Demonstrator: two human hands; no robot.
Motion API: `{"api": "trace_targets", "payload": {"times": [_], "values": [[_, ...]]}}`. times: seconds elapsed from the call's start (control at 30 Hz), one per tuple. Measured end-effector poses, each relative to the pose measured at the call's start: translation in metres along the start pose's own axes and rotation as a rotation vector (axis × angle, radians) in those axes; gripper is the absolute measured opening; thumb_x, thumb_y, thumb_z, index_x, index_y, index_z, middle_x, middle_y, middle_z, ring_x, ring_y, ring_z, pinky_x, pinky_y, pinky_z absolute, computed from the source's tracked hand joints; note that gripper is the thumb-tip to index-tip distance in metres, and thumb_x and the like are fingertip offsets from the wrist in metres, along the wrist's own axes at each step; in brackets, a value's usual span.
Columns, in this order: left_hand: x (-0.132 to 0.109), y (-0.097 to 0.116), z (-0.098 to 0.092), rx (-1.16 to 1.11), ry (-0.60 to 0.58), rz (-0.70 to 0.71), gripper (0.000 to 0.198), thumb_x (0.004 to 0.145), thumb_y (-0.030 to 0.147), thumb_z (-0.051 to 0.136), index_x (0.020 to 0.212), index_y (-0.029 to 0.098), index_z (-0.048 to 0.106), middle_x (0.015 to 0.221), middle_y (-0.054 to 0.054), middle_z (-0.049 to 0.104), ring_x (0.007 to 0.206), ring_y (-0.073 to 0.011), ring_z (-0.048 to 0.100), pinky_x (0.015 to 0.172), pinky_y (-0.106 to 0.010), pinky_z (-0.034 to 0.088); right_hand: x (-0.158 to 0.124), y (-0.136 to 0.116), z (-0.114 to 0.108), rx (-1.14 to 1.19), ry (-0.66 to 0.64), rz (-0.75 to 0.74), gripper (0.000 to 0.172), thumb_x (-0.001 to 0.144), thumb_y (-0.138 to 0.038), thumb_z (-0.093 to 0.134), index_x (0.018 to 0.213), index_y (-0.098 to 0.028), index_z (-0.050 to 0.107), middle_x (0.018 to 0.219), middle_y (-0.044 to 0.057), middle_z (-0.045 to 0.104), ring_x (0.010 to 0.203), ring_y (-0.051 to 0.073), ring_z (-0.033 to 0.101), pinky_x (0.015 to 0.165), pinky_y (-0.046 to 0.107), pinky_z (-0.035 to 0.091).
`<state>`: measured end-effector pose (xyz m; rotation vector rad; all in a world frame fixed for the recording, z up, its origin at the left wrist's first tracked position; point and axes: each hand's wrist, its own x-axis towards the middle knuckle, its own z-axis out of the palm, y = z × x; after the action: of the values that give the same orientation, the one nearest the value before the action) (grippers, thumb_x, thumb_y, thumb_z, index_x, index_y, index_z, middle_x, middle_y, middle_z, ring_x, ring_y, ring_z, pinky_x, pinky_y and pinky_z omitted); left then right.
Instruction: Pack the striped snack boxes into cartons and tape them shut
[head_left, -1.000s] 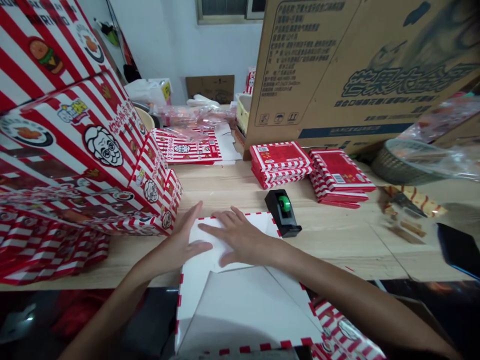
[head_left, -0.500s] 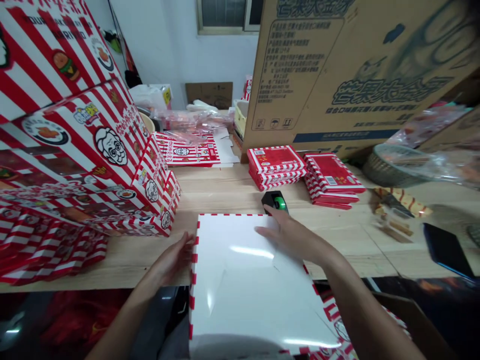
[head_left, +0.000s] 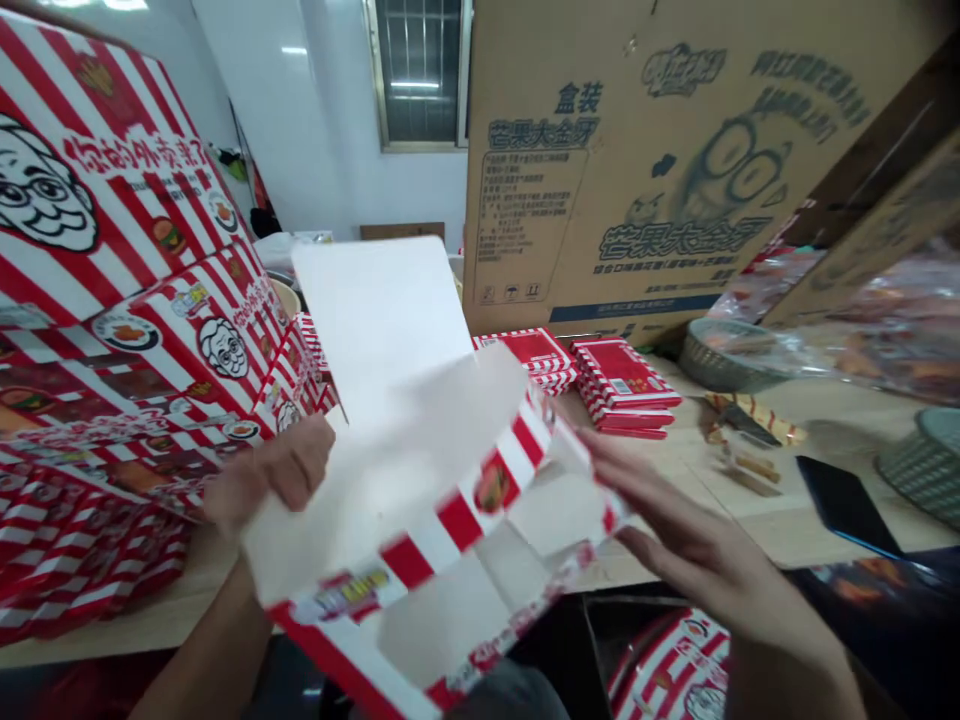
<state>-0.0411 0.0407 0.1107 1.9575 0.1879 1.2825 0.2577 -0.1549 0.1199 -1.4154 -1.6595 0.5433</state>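
Note:
A partly unfolded red-and-white striped cardboard box (head_left: 424,545) is tilted in front of me above the table's front edge. Its plain white inside shows, and a large white lid flap (head_left: 382,310) stands up at the back. My left hand (head_left: 281,465) is closed on the box's left side, with its fingers curled over the edge. At the right end, my right hand (head_left: 675,530) holds the box's side, fingers stretched along it and partly hidden; motion blurs them. Parts of the box are blurred too.
Striped boxes (head_left: 142,290) are stacked at the left. Flat red packets (head_left: 619,375) lie in piles before a large brown carton (head_left: 600,200). To the right are a basket (head_left: 724,365), a striped wrapper (head_left: 765,425), a dark phone (head_left: 847,505) and another basket (head_left: 926,465).
The white-faced flat piece between my hands now shows as an opened, tilted box with its flap raised. My left hand has closed on its side. The view has tipped upward.

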Motion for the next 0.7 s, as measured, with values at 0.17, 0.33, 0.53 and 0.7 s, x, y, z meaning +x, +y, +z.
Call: {"api": "trace_targets", "payload": {"times": [0.17,0.33,0.53,0.7], "values": [[-0.019,-0.010,0.010,0.598,-0.547,-0.191,0.044,0.091,0.033,0.034,0.053,0.019,0.051,0.062,-0.001,0.059,0.071,-0.0146,0.054,0.087,-0.037,0.038,-0.023,0.057,0.044,-0.029,-0.127,0.306,0.033,0.086,-0.034,0.046,0.117,-0.027,0.058,0.123,0.005,0.057,0.115,0.024,0.051,0.100,0.046,0.039],[-0.020,-0.016,0.022,0.847,-0.780,-0.468,0.034,0.090,0.037,0.035,0.087,0.018,0.063,0.089,-0.006,0.066,0.089,-0.0185,0.057,0.085,-0.034,0.040,-0.006,0.070,0.072,0.030,0.070,0.228,0.034,0.083,-0.033,0.052,0.114,-0.023,0.059,0.118,0.006,0.060,0.111,0.023,0.054,0.097,0.041,0.042],[0.007,-0.035,0.050,0.987,-1.019,-0.554,0.039,0.086,0.036,0.044,0.117,0.017,0.057,0.128,-0.013,0.051,0.118,-0.0272,0.046,0.100,-0.040,0.032,0.058,0.110,0.022,0.359,0.478,0.505,0.033,0.067,-0.036,0.067,0.097,-0.021,0.067,0.105,0.004,0.066,0.104,0.025,0.058,0.097,0.039,0.040],[0.012,-0.067,0.041,1.402,-0.918,-0.774,0.048,0.084,0.029,0.044,0.128,0.008,0.046,0.136,-0.023,0.037,0.126,-0.0345,0.034,0.101,-0.046,0.027,0.123,0.184,-0.021,0.465,0.735,0.673,0.046,0.069,-0.045,0.065,0.106,-0.018,0.061,0.109,0.007,0.064,0.108,0.026,0.055,0.094,0.041,0.042]]}}
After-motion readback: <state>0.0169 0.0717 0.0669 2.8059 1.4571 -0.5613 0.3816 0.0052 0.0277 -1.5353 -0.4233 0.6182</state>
